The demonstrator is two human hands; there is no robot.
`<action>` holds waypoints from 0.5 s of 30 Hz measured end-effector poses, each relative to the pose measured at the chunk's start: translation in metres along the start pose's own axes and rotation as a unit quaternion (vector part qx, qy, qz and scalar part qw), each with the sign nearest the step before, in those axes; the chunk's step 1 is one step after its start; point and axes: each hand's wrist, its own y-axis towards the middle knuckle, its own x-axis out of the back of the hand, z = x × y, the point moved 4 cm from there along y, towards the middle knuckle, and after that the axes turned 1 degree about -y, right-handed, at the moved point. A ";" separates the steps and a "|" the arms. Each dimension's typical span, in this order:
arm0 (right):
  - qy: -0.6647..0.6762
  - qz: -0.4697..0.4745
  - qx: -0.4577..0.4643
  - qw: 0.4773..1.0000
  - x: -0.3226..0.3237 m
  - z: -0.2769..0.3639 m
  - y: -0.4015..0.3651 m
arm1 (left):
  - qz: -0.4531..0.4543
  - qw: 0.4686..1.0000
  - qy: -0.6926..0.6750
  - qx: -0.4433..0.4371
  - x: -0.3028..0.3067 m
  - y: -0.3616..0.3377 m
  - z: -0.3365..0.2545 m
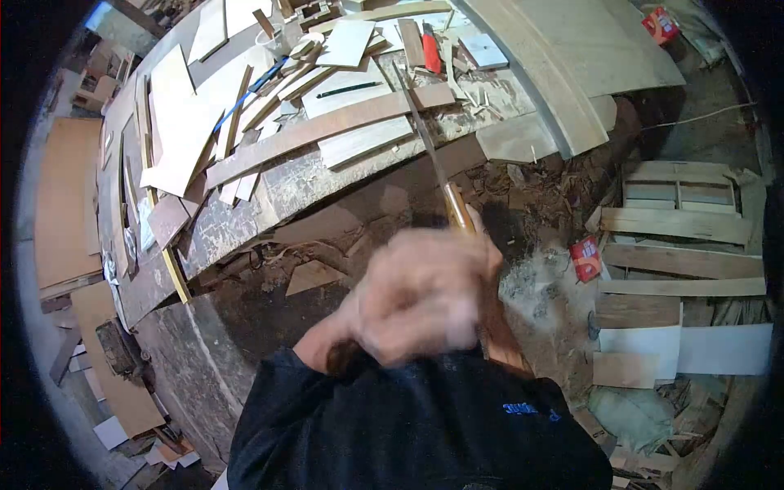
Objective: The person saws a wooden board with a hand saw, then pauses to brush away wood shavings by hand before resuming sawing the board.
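My left hand (416, 294) is raised close to the camera in front of my chest, and motion smears its fingers. Partly hidden behind it, my right hand (487, 249) is closed round the yellow-brown handle of a hand saw (428, 143), seen nearly edge-on. From the handle, its long narrow blade points away from me and crosses over a long brown wooden strip (327, 129) at the bench edge; contact between them cannot be made out. Under that strip lies a pale board (365, 143). Near the blade tip are a dark pencil (349, 90) and a red-handled tool (430, 49).
The worn workbench (294, 184) carries wood offcuts, a blue tool (249, 94) and a white cup (269, 38). A long channel-shaped board (539, 73) juts over its near edge. Scrap boards (678, 220) lie on the right, with a red packet (585, 258) beside them.
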 end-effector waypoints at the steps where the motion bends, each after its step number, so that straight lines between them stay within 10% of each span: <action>1: 0.032 -0.026 0.001 0.999 0.002 0.016 0.003 | 0.109 0.989 -0.073 -0.074 -0.022 0.008 -0.021; 4: -0.004 -0.020 0.046 0.999 0.008 0.034 0.009 | 0.235 0.945 -0.211 -0.082 -0.062 0.011 -0.056; 9: 0.044 -0.006 -0.026 0.999 0.005 0.031 0.006 | -0.036 0.907 -0.348 -0.234 -0.102 -0.017 -0.050; 15: -0.040 -0.034 0.061 0.997 0.010 0.028 0.006 | 0.070 0.915 -0.360 -0.169 -0.090 -0.017 -0.054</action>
